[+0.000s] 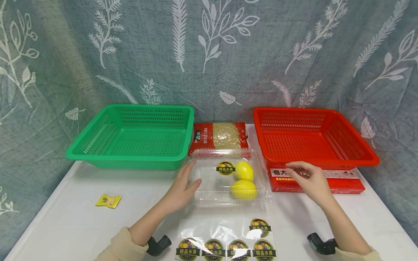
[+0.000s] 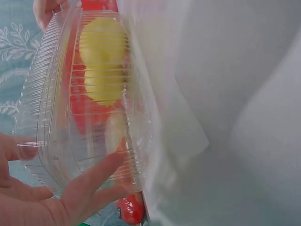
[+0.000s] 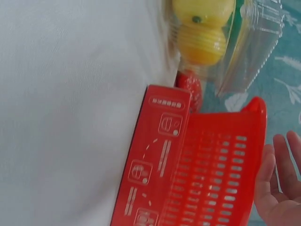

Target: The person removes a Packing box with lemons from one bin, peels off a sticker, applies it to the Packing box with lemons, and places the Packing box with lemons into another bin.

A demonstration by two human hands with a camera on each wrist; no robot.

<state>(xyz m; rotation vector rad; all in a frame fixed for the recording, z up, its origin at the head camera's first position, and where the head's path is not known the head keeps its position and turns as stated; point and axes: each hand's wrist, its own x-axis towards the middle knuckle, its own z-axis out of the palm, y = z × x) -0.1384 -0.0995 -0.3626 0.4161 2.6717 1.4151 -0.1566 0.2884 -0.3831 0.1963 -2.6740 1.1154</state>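
Observation:
A clear plastic clamshell box lies at the centre of the table with two lemons in its right part. On its lid is a round black fruit sticker. My left hand is at the box's left side, its fingers spread along the edge; in the left wrist view the fingers lie beside the ridged wall. Over the front of a red carton hovers my right hand, with loosely bent fingers and nothing held. In front of the box lies a sheet of similar stickers.
A green basket stands back left and a red basket back right, above the carton. Between them lies a red bag of pasta behind the box. A small yellow packet sits on the left of the white table.

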